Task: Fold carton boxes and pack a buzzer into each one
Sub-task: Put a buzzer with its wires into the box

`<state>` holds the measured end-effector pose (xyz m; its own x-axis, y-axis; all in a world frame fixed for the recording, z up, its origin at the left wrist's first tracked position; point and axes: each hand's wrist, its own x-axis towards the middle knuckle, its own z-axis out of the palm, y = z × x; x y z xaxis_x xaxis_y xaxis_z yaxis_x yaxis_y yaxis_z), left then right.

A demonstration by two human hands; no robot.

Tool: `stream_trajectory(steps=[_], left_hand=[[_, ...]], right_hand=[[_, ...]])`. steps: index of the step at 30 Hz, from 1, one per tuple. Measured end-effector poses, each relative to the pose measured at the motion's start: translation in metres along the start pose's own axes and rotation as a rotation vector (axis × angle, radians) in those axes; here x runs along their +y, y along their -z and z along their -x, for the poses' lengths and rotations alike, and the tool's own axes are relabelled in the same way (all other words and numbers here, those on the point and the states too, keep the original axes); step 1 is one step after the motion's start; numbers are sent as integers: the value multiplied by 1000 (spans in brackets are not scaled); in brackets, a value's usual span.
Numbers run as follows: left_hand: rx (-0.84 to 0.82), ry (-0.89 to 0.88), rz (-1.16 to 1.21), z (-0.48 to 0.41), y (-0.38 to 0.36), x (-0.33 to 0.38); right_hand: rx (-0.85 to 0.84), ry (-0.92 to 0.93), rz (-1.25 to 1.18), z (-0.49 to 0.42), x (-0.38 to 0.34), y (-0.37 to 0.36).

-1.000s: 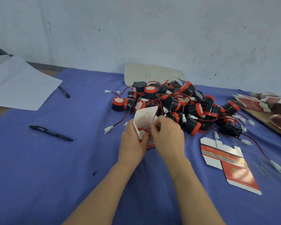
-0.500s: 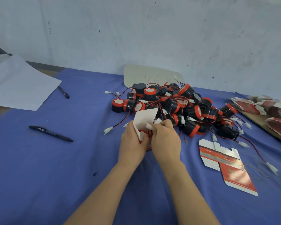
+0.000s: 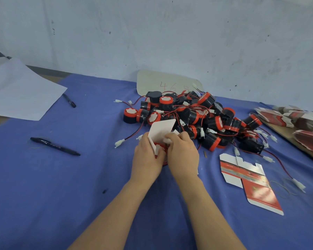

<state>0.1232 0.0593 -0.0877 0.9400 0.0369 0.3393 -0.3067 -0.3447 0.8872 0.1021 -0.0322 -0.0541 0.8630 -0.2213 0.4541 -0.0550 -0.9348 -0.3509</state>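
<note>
Packing 1 buzzer into 1 folded carton, with nearly the whole pile left to do.

We hold the carton box (image 3: 162,129) near the middle of the bench (image 3: 79,177), its white flap standing open. Our left hand (image 3: 145,160) curls round its side, and a buzzer (image 3: 159,148) sits in its mouth, red rim showing. Our right hand (image 3: 183,156) has its fingers curled, pinching a small white piece there, which we judge to be the buzzer's plug. So 1 box looks folded and almost filled, its flap not yet closed. Just behind, toward the far edge, a pile of loose buzzers (image 3: 202,118) lies tangled in wire. 1 flat carton (image 3: 251,183) lies toward the right edge, with a stack of flat cartons (image 3: 285,118) beyond it. We see no finished box.
</note>
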Motion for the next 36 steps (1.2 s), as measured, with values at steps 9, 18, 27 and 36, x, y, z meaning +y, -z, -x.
stream_trajectory(steps=[9,18,27,36], left_hand=[[13,-30,9,-1,0,-3],[23,-33,23,0,-1,-3],[12,-11,32,1,1,-2],[111,-25,51,3,9,0]], right_hand=[[-251,91,-33,-8,12,19],[-137,27,58,-4,-1,12],[-358,76,-15,-6,7,16],[-370,27,-130,-4,1,25]])
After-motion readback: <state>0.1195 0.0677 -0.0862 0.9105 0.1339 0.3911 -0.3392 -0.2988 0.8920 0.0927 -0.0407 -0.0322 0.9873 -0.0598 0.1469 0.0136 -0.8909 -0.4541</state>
